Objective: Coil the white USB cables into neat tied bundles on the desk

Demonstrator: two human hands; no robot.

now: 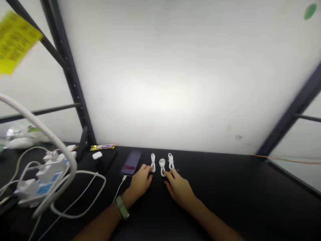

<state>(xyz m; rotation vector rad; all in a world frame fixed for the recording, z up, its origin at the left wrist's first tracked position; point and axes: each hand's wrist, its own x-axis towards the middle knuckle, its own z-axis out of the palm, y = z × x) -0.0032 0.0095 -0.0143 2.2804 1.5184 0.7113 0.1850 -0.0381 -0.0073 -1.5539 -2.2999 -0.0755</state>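
Three white cables, each coiled into a small bundle, lie side by side on the black tabletop. My left hand (140,181) is at the lower end of the left cable bundle (153,161), fingertips touching it and the thumb apart. Against the lower end of the middle cable bundle (162,166) rest the fingertips of my right hand (179,187). Its other fingers reach the bottom of the right cable bundle (171,160), and its thumb is also apart. Neither hand is visibly closed around a cable. A green watch band (122,207) circles my left wrist.
Left of my hands lies a phone (132,163) with a white charging cord (119,189) plugged in. Farther left are a white earphone case (97,155), a yellow-wrapped snack bar (102,147) and a crowded power strip (47,177). A thick white cord (54,137) loops across the left foreground.
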